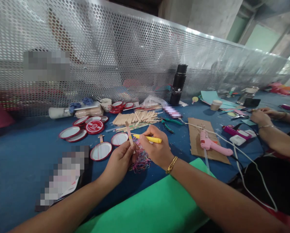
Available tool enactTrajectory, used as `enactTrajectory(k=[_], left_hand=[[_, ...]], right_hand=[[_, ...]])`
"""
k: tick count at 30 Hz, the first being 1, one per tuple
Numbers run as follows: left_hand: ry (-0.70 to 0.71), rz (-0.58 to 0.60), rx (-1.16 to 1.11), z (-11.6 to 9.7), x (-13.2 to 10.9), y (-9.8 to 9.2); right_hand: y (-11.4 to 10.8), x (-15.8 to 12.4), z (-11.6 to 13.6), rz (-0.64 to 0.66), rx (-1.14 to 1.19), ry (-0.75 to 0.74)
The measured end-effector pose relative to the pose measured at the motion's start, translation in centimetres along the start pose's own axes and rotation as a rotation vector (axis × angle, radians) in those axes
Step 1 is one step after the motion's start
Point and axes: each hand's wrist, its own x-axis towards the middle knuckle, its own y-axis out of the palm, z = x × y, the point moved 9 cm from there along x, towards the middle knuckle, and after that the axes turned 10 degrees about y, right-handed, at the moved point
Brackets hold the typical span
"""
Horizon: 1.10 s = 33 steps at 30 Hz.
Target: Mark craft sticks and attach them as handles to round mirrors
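Observation:
My left hand [119, 163] pinches the lower end of a wooden craft stick [128, 131], which points up and away from me. A yellow marker [154, 139] is gripped in my right hand [158, 150], its tip close to the stick; I cannot tell if they touch. Yellow colour shows on part of the stick. Below my hands lies a tangle of coloured threads [142, 163]. Beside my left hand are two red-rimmed round lids [100, 151], with a short stick piece [101, 138] at the edge of the nearer one.
Several wooden sticks [135, 117] and red lids [94, 127] lie farther back. Teal-handled pliers [168, 125], a black flask [179, 85] and a pink glue gun [214, 145] on cardboard [195, 127] stand right. A co-worker's hands [262, 118] are at far right. Green material [145, 207] lies in front.

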Motion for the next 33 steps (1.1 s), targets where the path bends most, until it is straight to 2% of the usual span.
enactTrajectory(k=[7,33], left_hand=[[0.016,0.012,-0.003,-0.12,-0.04,0.07],[-0.023,-0.005,-0.007,-0.09,0.0,-0.01]], right_hand=[[0.56,-0.22,0.01,0.041,-0.009,-0.009],[0.26,-0.12,-0.27,0.016,-0.02,0.01]])
